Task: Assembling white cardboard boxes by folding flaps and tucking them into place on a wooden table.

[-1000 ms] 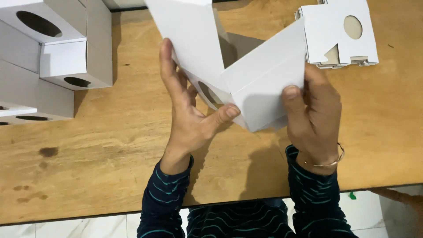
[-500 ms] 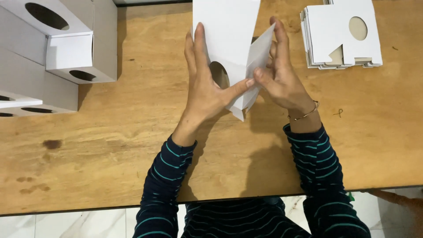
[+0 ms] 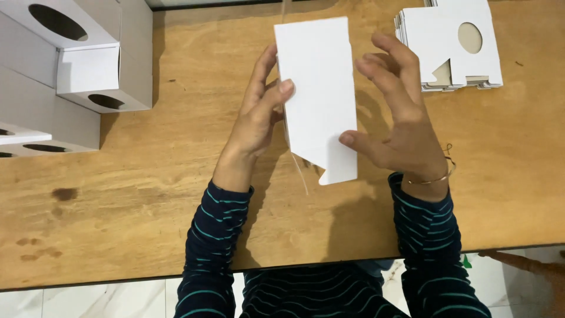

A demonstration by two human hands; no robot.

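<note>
A white cardboard box blank (image 3: 321,94), folded flat, stands over the middle of the wooden table (image 3: 147,194). My left hand (image 3: 259,118) grips its left edge, thumb on the front face and fingers behind. My right hand (image 3: 400,123) is at its right edge with fingers spread; only the thumb touches the card near the lower right. Both arms wear dark striped sleeves, and a thin bangle sits on the right wrist.
A stack of flat white blanks with a round hole (image 3: 453,47) lies at the back right. Several assembled white boxes with oval holes (image 3: 76,59) are piled at the back left. The table's front edge runs along the bottom, with tiled floor below.
The blank went from spread open between both hands to folded flat and upright. My right hand has loosened, its fingers now spread off the card.
</note>
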